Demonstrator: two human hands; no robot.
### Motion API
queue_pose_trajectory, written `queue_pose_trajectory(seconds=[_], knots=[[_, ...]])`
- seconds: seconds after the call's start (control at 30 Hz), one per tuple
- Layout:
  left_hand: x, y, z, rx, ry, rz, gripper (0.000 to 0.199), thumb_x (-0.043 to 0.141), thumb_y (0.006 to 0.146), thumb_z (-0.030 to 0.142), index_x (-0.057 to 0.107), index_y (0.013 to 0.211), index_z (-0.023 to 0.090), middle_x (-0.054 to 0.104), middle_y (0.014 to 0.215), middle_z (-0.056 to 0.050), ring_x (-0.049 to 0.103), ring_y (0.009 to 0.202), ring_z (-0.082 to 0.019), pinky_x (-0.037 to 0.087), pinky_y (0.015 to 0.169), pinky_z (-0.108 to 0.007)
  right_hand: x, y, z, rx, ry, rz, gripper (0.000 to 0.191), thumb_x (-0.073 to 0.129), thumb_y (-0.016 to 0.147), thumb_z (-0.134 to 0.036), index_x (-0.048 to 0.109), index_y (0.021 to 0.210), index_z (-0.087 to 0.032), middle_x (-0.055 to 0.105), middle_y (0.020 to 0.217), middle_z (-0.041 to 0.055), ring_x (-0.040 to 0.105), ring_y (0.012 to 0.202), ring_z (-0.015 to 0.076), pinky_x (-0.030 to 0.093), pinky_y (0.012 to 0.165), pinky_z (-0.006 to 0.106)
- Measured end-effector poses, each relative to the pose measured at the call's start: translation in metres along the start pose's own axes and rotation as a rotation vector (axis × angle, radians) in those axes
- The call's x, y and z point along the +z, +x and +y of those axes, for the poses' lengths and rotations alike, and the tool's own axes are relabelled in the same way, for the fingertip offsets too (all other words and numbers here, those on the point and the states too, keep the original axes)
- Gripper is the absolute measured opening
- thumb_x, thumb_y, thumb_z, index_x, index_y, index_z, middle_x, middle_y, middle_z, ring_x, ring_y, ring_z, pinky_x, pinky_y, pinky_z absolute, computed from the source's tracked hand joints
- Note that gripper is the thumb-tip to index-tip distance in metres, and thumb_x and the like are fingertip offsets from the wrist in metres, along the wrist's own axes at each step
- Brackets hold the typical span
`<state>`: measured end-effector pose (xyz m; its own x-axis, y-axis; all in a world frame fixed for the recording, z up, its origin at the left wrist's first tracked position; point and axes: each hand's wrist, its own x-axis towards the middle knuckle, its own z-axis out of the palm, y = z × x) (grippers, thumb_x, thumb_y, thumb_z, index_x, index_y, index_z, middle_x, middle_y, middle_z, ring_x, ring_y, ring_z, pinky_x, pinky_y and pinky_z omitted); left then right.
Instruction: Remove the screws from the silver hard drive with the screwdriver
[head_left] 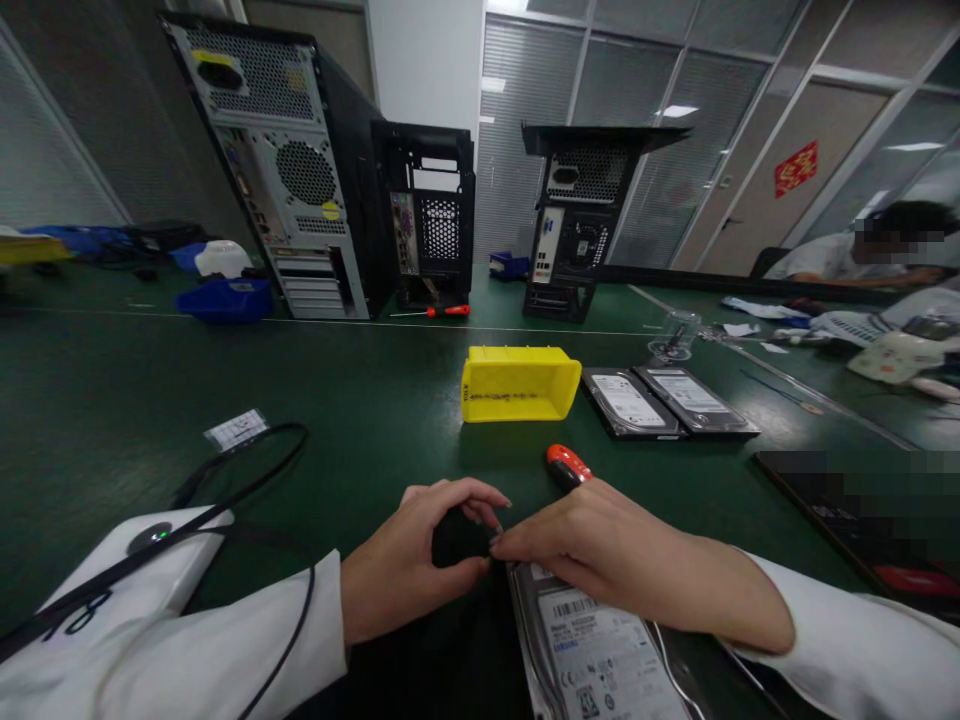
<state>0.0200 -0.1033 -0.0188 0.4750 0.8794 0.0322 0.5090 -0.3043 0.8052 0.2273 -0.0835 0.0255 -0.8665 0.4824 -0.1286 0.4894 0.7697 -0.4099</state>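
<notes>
A hard drive [600, 640] with a white label lies on the green table at the lower middle, partly under my right forearm. My right hand [585, 535] is over its upper edge, with thumb and forefinger pressed together by the corner. Whatever sits between those fingertips is too small or hidden to make out. Beyond the knuckles shows the red and black handle of a screwdriver [568, 467]; whether the palm touches it is hidden. Just left of these fingertips, my left hand [427, 550] is curved and open, thumb and fingers apart, holding nothing visible.
A yellow bin [517, 385] with small dark bits stands ahead. Two hard drives [667, 402] lie right of it. Computer cases [300, 180] and a red-handled screwdriver [442, 311] are behind. A white device [142, 560] with black cable is left; another person [862, 250] sits far right.
</notes>
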Motion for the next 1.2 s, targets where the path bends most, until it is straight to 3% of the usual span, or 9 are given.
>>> queue_pose_trajectory(seconds=[0.17,0.47,0.77,0.97,1.1,1.2], knots=[[-0.001,0.000,0.002,-0.021,-0.003,-0.018,0.040,0.065,0.071,0.015,0.056,0.109,0.021,0.063,0.102,-0.001,0.056,0.098,-0.022,0.034,0.093,-0.038,0.003,-0.001,0.001,-0.005,0.060,0.034,0.036,0.041,0.089,-0.010,0.061,0.116,-0.022,0.069,0.102,0.0050,0.065,0.096,0.0148,0.043,0.080,0.022],[0.001,0.000,0.000,-0.034,0.034,-0.028,0.037,0.069,0.071,0.023,0.059,0.107,0.025,0.064,0.107,0.000,0.054,0.103,-0.024,0.033,0.091,-0.040,0.002,0.000,0.004,-0.006,0.034,0.045,0.033,0.040,0.091,-0.012,0.063,0.112,-0.021,0.070,0.101,0.0049,0.065,0.094,0.0140,0.046,0.081,0.023],[0.000,0.003,0.004,-0.043,-0.025,-0.085,0.041,0.064,0.076,0.024,0.053,0.116,0.023,0.070,0.105,0.000,0.054,0.100,-0.024,0.026,0.094,-0.044,0.008,-0.001,0.003,-0.112,-0.272,0.052,0.025,0.046,0.090,-0.013,0.062,0.107,-0.020,0.068,0.105,0.0045,0.066,0.084,0.0135,0.044,0.062,0.022],[0.002,0.000,0.000,-0.088,-0.025,-0.076,0.054,0.066,0.074,0.024,0.046,0.125,0.026,0.068,0.107,0.001,0.048,0.104,-0.028,0.027,0.091,-0.045,0.019,-0.003,-0.001,-0.216,-0.571,0.138,0.024,0.049,0.088,-0.013,0.062,0.107,-0.018,0.067,0.110,0.0009,0.063,0.063,0.0125,0.033,0.045,0.028],[0.002,-0.001,-0.001,-0.082,-0.030,-0.076,0.057,0.066,0.074,0.025,0.045,0.127,0.026,0.067,0.108,0.001,0.047,0.105,-0.028,0.027,0.089,-0.043,0.023,-0.004,-0.004,-0.255,-0.670,0.251,0.026,0.045,0.088,-0.011,0.061,0.108,-0.014,0.063,0.117,0.0055,0.060,0.058,0.0126,0.032,0.042,0.030],[0.001,-0.001,0.000,-0.047,-0.039,-0.085,0.056,0.066,0.075,0.022,0.043,0.126,0.025,0.068,0.108,0.000,0.051,0.104,-0.025,0.025,0.092,-0.043,0.026,-0.006,-0.006,-0.292,-0.671,0.266,0.028,0.040,0.090,-0.010,0.058,0.112,-0.010,0.065,0.114,0.0101,0.061,0.059,0.0118,0.035,0.045,0.029]])
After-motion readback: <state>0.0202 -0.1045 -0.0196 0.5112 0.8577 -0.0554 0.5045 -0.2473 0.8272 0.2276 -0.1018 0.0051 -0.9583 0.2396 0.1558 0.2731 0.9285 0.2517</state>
